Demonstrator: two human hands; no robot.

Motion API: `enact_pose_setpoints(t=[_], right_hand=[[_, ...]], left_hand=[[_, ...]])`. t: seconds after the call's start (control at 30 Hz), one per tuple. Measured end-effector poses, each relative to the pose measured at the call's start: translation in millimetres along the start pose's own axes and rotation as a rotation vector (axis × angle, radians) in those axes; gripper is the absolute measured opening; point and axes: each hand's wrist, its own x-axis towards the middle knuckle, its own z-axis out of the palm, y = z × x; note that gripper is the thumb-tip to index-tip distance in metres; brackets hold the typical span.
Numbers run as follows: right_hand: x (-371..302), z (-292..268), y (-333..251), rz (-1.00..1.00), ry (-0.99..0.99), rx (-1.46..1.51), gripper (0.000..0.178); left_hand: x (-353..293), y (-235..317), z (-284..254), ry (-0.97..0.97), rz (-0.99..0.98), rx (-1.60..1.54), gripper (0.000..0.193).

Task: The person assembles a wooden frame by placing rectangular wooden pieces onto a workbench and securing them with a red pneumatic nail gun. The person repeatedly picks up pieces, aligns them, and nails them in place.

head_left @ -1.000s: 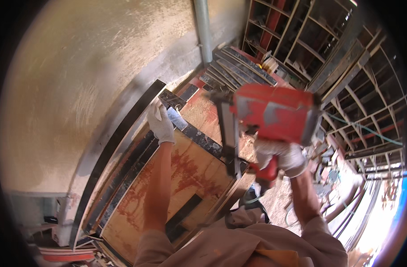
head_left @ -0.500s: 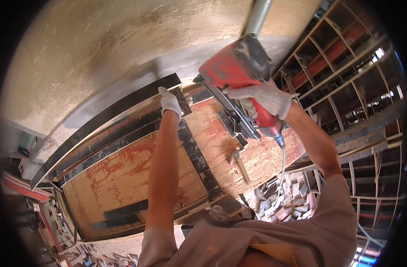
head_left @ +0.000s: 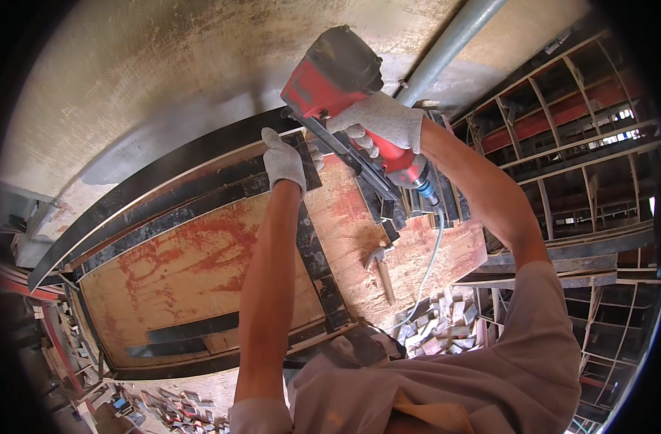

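My right hand (head_left: 388, 123), in a pale knitted glove, is wrapped around the handle of a red and black air nail gun (head_left: 330, 79). The nail gun hangs above the far edge of the panel, close to my other hand, its long magazine slanting down to the right. An air hose (head_left: 433, 257) runs from the handle's lower end. My left hand (head_left: 283, 165), also gloved, is closed on a black board (head_left: 310, 168) at the panel's far side, thumb upright and fingertips showing on its right. Beside it, a long black plank (head_left: 157, 173) stretches leftward along the far edge. The nail gun's nose is hard to make out.
A large plywood panel (head_left: 178, 264) with black strips lies in front of me. A claw hammer (head_left: 383, 275) and several short black boards (head_left: 381, 206) rest at its right. Wood offcuts (head_left: 442, 325) are heaped below. A grey pipe (head_left: 453, 50) and racks (head_left: 561, 130) stand beyond.
The nail gun has moved left, nearer my left hand, uncovering more short boards at the right. My left hand keeps its grip on the black board. The whole view has shifted slightly.
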Motion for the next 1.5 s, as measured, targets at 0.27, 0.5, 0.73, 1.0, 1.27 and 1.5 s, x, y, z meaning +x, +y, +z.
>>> enact_pose_setpoints(t=[0.27,0.5,0.73,1.0,1.27,1.5], right_hand=[[-8,-7,-12,0.06,-0.028,-0.049,0.012],[6,-15,-16,0.091,0.007,-0.049,0.017],[-7,-13,-20,0.095,-0.044,-0.062,0.014],[-63,-16,-3,0.137,0.003,-0.047,0.02],[-133,-27,109,0.26,0.196,0.209,0.012],[-142,-9,144,0.16,0.225,0.092,0.018]], left_hand=[[-17,14,8,0.027,-0.01,0.042,0.081],[-16,9,14,0.056,0.024,0.076,0.082],[-1,4,1,0.035,0.008,0.065,0.084],[-26,14,-19,0.179,0.095,0.162,0.085],[-70,-54,-139,0.114,0.257,0.205,0.064],[-81,1,-135,0.079,0.294,0.405,0.069]])
